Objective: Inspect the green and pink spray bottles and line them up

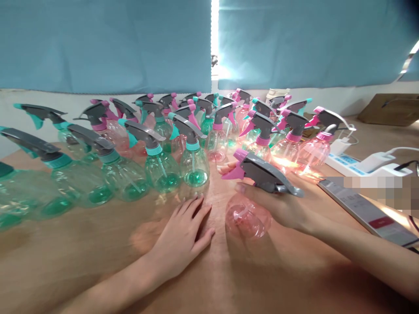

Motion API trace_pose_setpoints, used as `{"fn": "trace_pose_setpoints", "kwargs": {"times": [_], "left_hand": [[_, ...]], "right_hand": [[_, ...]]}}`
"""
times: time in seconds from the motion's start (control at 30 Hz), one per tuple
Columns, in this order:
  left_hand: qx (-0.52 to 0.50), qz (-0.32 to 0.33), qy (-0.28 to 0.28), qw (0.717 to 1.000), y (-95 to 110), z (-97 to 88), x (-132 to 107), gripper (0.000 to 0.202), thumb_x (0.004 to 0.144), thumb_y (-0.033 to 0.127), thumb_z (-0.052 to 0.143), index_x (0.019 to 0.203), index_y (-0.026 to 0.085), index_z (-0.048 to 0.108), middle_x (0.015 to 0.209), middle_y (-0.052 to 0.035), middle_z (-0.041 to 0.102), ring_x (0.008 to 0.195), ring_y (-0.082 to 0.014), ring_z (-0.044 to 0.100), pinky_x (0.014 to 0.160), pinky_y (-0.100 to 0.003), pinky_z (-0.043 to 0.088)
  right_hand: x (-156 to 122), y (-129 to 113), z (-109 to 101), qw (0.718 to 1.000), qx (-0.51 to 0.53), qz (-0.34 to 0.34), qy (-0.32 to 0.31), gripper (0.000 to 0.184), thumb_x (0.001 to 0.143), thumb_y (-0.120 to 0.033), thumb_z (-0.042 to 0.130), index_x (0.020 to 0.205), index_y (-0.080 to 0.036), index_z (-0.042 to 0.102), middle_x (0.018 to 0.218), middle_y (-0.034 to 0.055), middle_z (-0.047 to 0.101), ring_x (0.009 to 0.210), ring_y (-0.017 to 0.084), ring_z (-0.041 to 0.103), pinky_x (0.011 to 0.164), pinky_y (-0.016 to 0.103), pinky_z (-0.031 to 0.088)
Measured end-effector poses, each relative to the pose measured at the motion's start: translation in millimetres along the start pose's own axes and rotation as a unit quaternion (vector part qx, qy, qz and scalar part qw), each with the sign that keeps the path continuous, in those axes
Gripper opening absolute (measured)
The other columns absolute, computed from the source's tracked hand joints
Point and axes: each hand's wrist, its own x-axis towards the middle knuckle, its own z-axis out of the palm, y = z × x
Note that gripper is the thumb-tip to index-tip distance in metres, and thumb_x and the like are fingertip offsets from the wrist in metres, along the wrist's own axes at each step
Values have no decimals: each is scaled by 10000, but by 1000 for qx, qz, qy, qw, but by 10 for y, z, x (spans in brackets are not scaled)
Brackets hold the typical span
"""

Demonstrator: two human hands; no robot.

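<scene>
My right hand (278, 200) is wrapped round the neck of a pink spray bottle (248, 218), below its grey and pink trigger head. The bottle is tilted a little, and I cannot tell whether its base touches the table. Flat on the wooden table (209, 279) lies my left hand (188, 231), fingers spread and nothing in it. Just beyond its fingertips stands a green spray bottle (194, 165) with a turquoise collar. Another green spray bottle (162, 172) is beside that one, to the left.
Several more green and pink spray bottles crowd the back and left of the table. At right are a phone (369, 213), a white power strip (347, 163) with plugs and cables, and a brown object (389, 109). Blue blinds (104, 43) hang behind.
</scene>
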Motion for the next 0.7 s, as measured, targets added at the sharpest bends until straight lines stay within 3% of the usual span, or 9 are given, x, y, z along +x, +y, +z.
{"fn": "trace_pose_setpoints", "kwargs": {"times": [0.1, 0.27, 0.6, 0.7], "left_hand": [[-7, -2, 3, 1000, -1, 5, 1, 469, 987, 384, 492, 1371, 117, 524, 1444, -186, 501, 1324, -362, 457, 1074, -542, 401], [-10, -3, 4, 1000, -2, 12, 0, 470, 984, 380, 499, 1374, 119, 524, 1442, -182, 504, 1331, -356, 451, 1081, -527, 398], [-6, -4, 4, 1000, -6, 9, -4, 477, 990, 395, 483, 1386, 131, 513, 1450, -177, 498, 1336, -356, 446, 1083, -538, 395], [-8, -8, -2, 1000, -3, 2, 0, 476, 990, 398, 479, 1388, 139, 506, 1458, -176, 493, 1335, -354, 447, 1078, -545, 402]], "right_hand": [[-2, -5, 26, 1000, 14, 6, 6, 207, 907, -446, 608, 796, -271, 618, 613, -29, 520, 627, 182, 561, 597, 337, 469], [14, -43, 52, 998, 58, 4, 1, 152, 900, -369, 614, 1025, -302, 667, 680, -15, 629, 778, 242, 653, 768, 423, 531], [18, -51, 32, 998, 61, 12, -3, 146, 899, -387, 626, 958, -262, 670, 890, 7, 701, 879, 235, 673, 819, 405, 526], [17, -51, 35, 997, 77, 8, -6, 139, 899, -383, 626, 956, -265, 672, 849, 13, 701, 969, 257, 672, 879, 428, 520]]}}
